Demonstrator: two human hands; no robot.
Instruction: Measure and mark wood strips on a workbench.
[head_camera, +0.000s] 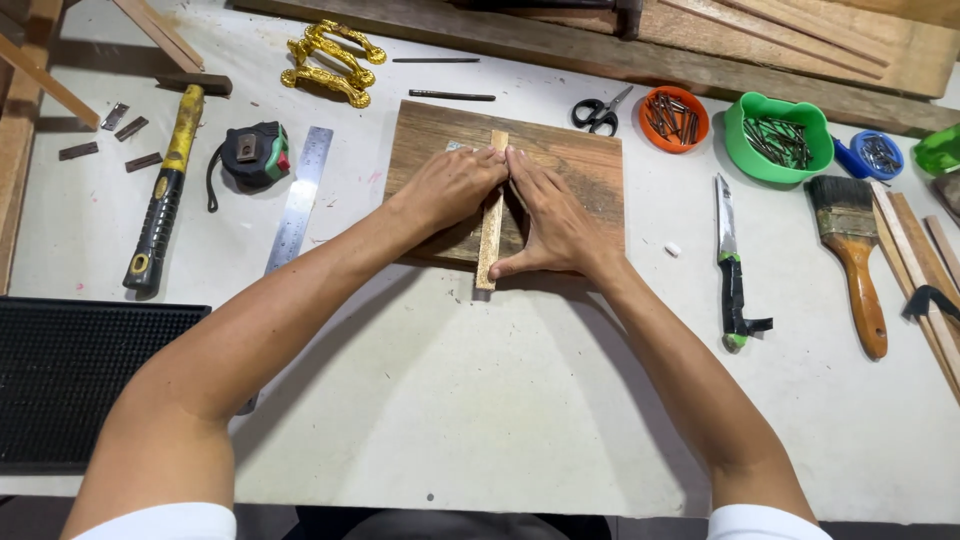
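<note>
I am observing both hands lying flat and open on the wooden board (560, 160). The left hand (450, 187) is pressing the left edge of the thin wooden strip (491, 235), and the right hand (552, 215) is bracing its right edge, fingers extended, neither one gripping. The strip is lying lengthwise across the board's middle, its near end overhanging the board's front edge. Risk, in my judgement: uneven pressure could be tipping or skewing that overhanging end. Right of the board a knife (730, 260) and paintbrush (855, 250) are lying on the table (480, 400); left of it, a steel ruler (300, 195) and hammer (165, 180).
</note>
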